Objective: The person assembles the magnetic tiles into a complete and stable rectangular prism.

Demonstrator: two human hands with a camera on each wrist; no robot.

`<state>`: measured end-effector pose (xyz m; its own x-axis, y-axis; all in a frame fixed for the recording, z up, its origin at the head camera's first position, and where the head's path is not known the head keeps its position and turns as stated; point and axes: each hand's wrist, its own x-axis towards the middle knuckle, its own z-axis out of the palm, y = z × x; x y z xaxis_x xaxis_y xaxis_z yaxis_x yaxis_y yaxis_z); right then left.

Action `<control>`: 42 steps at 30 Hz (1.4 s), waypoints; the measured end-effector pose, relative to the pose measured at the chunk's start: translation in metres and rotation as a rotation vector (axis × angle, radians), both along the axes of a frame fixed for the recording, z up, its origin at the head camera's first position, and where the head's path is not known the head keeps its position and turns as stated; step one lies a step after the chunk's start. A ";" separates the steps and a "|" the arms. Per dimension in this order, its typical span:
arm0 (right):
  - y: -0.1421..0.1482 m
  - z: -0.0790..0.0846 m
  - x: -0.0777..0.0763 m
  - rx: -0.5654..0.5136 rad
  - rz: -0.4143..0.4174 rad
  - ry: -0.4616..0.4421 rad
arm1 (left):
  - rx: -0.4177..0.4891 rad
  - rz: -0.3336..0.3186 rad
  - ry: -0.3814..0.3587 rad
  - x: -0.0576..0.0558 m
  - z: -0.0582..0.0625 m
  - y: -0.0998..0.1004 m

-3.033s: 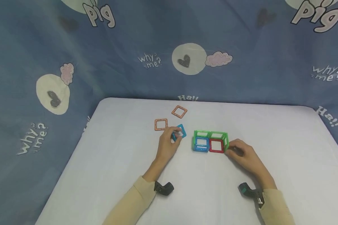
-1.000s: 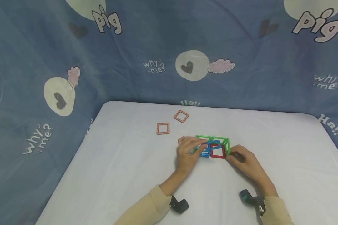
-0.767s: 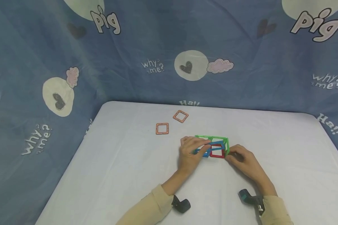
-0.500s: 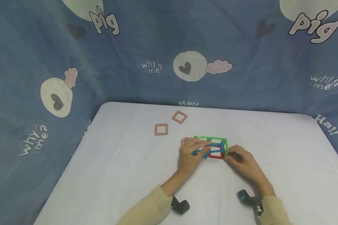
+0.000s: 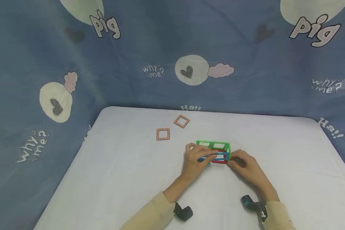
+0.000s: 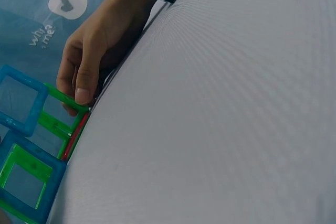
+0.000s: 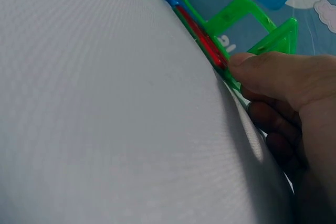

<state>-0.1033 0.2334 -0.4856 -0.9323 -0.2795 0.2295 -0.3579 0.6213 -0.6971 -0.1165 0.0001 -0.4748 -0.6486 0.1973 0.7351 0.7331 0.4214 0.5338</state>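
Observation:
My left hand pinches a blue square magnetic tile between thumb and fingers, at the front of a small tile structure. In the left wrist view this blue tile is tilted above another blue tile that stands upright. Green tiles form the structure's back and right side, and a red tile lies flat at its base. At the right end my right hand grips the lower front corner of the green side tile. My left fingers partly cover the structure's left half.
Two orange square tiles lie flat on the white tabletop, behind and left of the structure. A blue printed cloth hangs behind the table. Each wrist wears a black camera mount.
The left hand has carried the blue tile rightward from near the orange tiles to the structure's front, then lowered and tilted it there. The right hand keeps its grip at the right end.

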 end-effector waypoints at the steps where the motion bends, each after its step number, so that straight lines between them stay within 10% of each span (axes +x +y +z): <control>1: 0.002 0.000 0.000 -0.007 0.002 0.007 | -0.013 -0.005 0.006 -0.001 0.000 0.001; 42: 0.004 0.003 -0.001 -0.015 0.010 -0.017 | -0.224 0.019 -0.054 0.001 -0.002 0.001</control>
<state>-0.1043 0.2373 -0.4830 -0.9334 -0.2854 0.2176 -0.3517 0.6069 -0.7127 -0.1151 0.0016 -0.4765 -0.6908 0.3391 0.6387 0.6971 0.5468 0.4637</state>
